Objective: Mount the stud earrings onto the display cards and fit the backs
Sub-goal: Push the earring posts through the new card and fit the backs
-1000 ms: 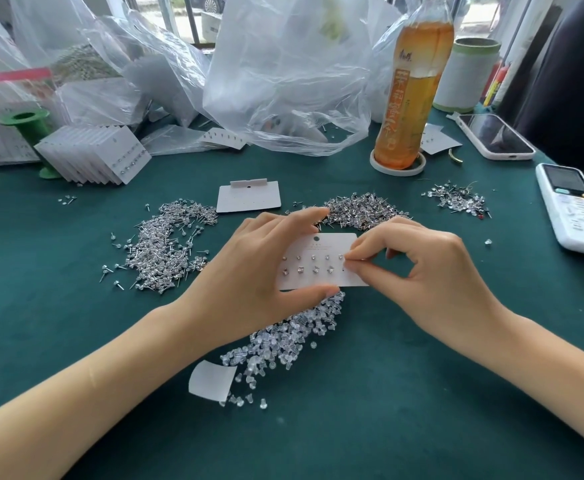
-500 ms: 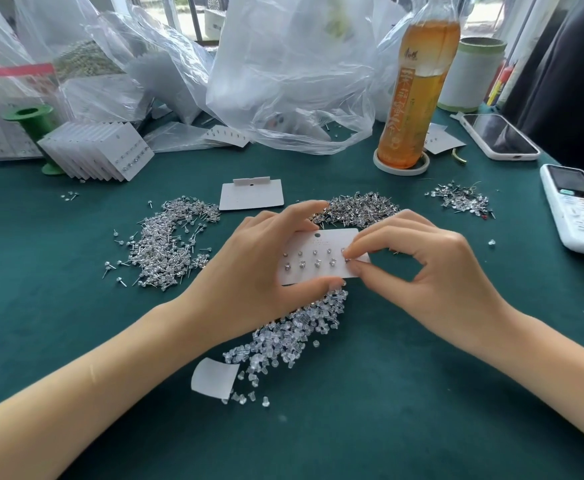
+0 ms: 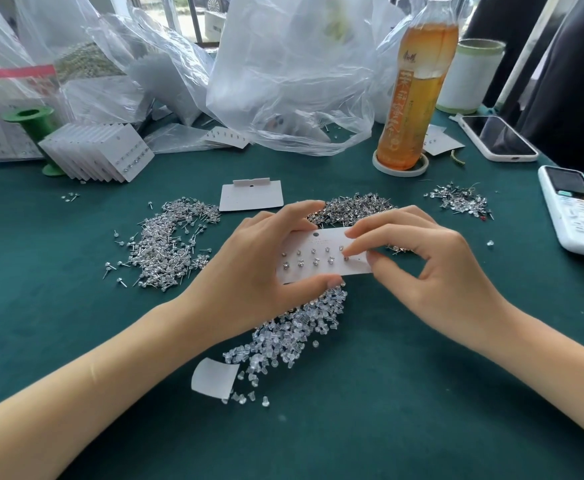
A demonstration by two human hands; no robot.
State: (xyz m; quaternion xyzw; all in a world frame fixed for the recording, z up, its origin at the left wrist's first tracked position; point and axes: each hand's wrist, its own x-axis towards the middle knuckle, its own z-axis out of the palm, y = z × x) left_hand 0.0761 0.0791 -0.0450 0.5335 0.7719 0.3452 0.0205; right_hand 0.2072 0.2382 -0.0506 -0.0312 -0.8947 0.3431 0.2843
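Your left hand [image 3: 249, 271] grips the display card [image 3: 321, 258] mid-frame; your right hand [image 3: 432, 271] pinches its right edge, so seat that stud squarely.

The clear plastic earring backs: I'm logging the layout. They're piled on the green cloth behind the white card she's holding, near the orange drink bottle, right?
No. In the head view the clear plastic earring backs lie nearer the person than the white card, beneath it, far from the orange drink bottle.

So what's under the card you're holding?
Under the card you can see a pile of clear earring backs on the green table. The card's back side is hidden.
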